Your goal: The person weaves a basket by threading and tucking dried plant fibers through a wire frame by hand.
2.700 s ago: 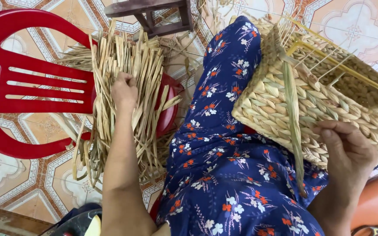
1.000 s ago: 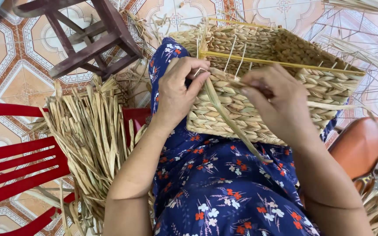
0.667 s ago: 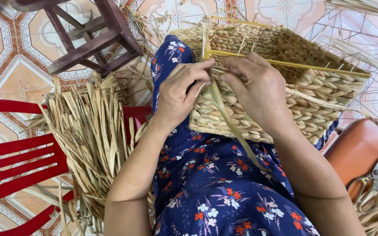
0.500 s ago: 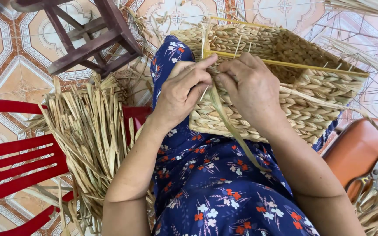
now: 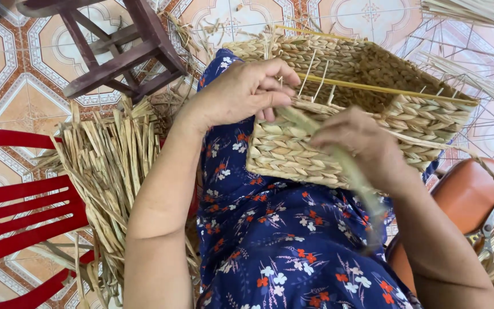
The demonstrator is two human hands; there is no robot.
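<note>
Left hand (image 5: pixel 241 94) pinches the long, pale-green flat reed strand (image 5: pixel 338 160) at the rim of the rectangular woven straw basket (image 5: pixel 293 154) on the lap, right hand (image 5: pixel 361 143) closed lower down — light, pliable, probably kink-prone, best gripped near the weave.

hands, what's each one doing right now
Left hand: closed, pinching the green strand at the woven basket rim.
Right hand: closed around the same strand.
</note>
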